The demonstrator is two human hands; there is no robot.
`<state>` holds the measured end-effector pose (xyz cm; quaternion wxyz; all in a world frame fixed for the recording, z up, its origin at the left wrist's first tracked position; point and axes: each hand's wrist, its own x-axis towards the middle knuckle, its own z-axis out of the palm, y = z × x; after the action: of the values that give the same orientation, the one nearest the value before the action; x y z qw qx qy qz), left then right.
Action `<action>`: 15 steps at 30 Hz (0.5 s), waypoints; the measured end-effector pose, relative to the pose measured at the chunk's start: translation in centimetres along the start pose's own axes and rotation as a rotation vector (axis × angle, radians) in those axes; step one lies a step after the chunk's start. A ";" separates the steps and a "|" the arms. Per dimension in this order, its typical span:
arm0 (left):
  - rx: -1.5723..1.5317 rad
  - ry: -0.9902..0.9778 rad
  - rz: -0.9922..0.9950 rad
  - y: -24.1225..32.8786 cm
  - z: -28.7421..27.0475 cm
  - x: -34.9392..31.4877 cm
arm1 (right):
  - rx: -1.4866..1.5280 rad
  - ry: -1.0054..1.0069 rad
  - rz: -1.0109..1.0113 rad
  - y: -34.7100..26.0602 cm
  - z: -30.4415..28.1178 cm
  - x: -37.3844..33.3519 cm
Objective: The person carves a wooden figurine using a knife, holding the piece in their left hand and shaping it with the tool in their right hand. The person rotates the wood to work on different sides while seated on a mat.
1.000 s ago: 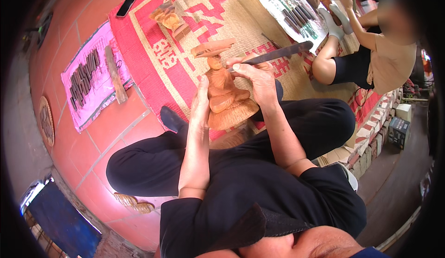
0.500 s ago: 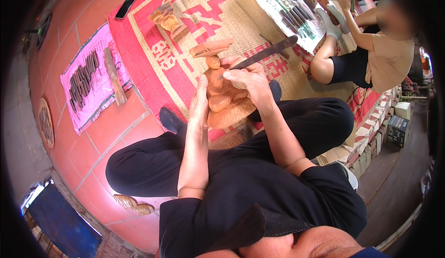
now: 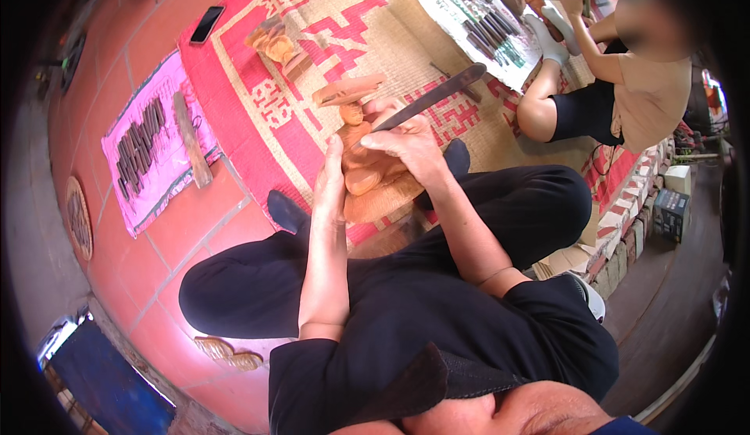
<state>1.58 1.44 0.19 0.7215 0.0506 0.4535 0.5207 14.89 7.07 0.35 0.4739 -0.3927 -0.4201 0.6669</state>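
Observation:
Between my hands, above my crossed legs, is a carved wooden figurine (image 3: 361, 179) of a seated figure wearing a wide flat hat. My left hand (image 3: 333, 173) is closed along the figurine's left side and steadies it. In my right hand (image 3: 414, 150) is a long, flat, dark carving tool (image 3: 441, 93), gripped near its lower end. The tool slants up to the right, and its lower end meets the figurine's upper body. My right fingers partly cover that contact, so the tip is hidden.
A patterned straw mat (image 3: 312, 138) lies ahead, bearing another wood carving (image 3: 275, 46) and a phone (image 3: 207, 25). Slim dark tools rest on a pink cloth (image 3: 160, 177) at left and a white sheet (image 3: 512, 71) at far right. Another person (image 3: 652, 99) sits at right.
My hands, the figurine and the tool have shifted slightly left in the picture. The tool has slid a little down and left across the figurine's body. Both holds stay the same.

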 end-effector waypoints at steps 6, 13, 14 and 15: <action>-0.058 -0.014 -0.039 -1.9 -3.4 2.4 | 0.132 0.129 0.128 0.1 -1.2 0.8; -0.013 -0.022 0.001 -1.5 -2.8 2.0 | -0.023 -0.008 -0.051 0.4 -0.6 0.4; -0.022 -0.001 -0.007 -1.6 -2.8 1.9 | 0.022 0.023 0.016 0.1 -0.8 0.4; -0.038 -0.044 -0.006 -1.4 -2.5 1.6 | 0.070 0.050 0.084 -0.1 -0.8 0.4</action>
<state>0.89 1.07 -2.97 0.7339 0.0469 0.4274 0.5258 15.58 7.62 0.09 0.4695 -0.4097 -0.3675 0.6904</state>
